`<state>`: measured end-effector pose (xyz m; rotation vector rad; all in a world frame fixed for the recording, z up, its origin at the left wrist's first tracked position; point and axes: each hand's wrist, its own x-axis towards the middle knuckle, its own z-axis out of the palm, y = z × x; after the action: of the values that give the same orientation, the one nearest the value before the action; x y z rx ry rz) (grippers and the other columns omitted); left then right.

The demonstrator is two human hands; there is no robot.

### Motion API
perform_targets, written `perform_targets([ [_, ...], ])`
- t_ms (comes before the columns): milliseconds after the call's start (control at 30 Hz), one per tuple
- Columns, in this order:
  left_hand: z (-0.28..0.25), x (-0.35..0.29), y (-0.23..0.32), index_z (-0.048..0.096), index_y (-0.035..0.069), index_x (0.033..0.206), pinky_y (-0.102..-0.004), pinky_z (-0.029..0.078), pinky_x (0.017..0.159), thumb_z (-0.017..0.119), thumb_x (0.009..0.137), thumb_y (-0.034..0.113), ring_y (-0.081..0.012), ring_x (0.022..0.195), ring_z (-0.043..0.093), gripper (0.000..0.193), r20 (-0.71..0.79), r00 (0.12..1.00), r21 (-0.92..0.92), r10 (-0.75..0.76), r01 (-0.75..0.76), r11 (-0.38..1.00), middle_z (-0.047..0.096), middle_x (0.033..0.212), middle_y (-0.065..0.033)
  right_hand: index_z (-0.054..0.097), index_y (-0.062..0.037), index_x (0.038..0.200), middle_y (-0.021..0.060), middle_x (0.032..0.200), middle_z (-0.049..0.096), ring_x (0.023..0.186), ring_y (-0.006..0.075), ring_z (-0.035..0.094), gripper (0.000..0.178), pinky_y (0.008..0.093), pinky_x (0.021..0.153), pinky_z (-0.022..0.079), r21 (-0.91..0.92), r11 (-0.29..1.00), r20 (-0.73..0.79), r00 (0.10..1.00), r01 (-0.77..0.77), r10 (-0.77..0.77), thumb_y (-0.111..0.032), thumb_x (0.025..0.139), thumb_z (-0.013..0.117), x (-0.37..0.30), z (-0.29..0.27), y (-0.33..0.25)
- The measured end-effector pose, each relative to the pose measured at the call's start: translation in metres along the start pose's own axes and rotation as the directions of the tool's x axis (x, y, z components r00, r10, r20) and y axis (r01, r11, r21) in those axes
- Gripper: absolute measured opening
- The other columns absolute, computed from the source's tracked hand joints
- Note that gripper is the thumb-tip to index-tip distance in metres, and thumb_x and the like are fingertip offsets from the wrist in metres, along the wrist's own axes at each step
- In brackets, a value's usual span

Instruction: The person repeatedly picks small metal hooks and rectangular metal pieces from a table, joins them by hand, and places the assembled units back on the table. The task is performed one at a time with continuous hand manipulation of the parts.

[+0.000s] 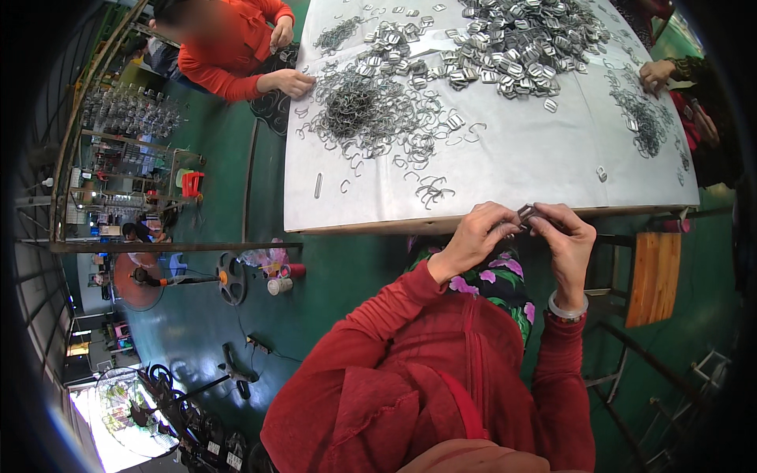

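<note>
At the table's near edge both my hands are brought together around a small grey metal buckle (525, 211). My left hand (479, 235) pinches it from the left, thumb and fingertips closed. From the right, the thumb and fingers of my right hand (568, 240) close on the same buckle. Whether a wire hook is also between the fingertips is too small to tell. Just beyond my left hand lie several loose curved wire hooks (432, 191). A single buckle (602, 173) rests on the white tabletop (520, 150), off to the right.
Farther back are a pile of wire hooks (351, 110) and a big heap of metal buckles (520, 39). A co-worker in orange (229, 59) reaches in at the left; another's hand (656, 76) is by hooks at the right. A wooden stool (654, 276) stands right of me.
</note>
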<state>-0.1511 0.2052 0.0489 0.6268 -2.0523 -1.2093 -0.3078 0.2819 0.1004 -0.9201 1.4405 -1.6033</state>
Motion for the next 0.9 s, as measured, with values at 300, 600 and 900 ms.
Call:
perform_targets([
  [300, -0.058, 0.106, -0.105, 0.069, 0.007, 0.090, -0.0367, 0.046, 0.072, 0.064, 0.083, 0.017, -0.0276, 0.082, 0.056, 0.013, -0.213, 0.972, 0.622, 0.102, 0.054, 0.781, 0.060, 0.082, -0.0099, 0.067, 0.0051, 0.091, 0.0085, 0.081, 0.069, 0.069, 0.0094, 0.064, 0.018, 0.0188, 0.062, 0.051, 0.034, 0.981, 0.044, 0.981, -0.191, 0.190, 0.009, 0.074, 0.069, -0.006, -0.003, 0.004],
  [600, -0.058, 0.118, -0.117, 0.055, 0.001, 0.088, -0.0406, 0.045, 0.069, 0.052, 0.087, 0.006, -0.0302, 0.084, 0.055, 0.006, -0.121, 0.985, 0.560, 0.127, -0.038, 0.828, 0.056, 0.086, -0.0141, 0.067, 0.0044, 0.093, 0.0066, 0.081, 0.068, 0.069, 0.0084, 0.063, 0.014, 0.0194, 0.061, 0.051, 0.092, 0.967, 0.054, 0.971, -0.239, 0.235, 0.004, 0.079, 0.066, -0.011, 0.001, -0.002],
  [900, -0.023, 0.031, 0.037, 0.057, -0.006, 0.096, -0.0269, 0.053, 0.072, 0.053, 0.093, 0.003, -0.0167, 0.071, 0.065, 0.011, -0.087, 0.980, -0.194, -0.181, 0.162, 0.967, 0.064, 0.084, -0.0098, 0.066, 0.0053, 0.096, 0.0073, 0.085, 0.067, 0.072, 0.0089, 0.062, 0.017, 0.0203, 0.064, 0.051, 0.150, 0.979, -0.040, 0.989, -0.137, 0.145, 0.005, 0.080, 0.066, -0.026, -0.002, 0.005],
])
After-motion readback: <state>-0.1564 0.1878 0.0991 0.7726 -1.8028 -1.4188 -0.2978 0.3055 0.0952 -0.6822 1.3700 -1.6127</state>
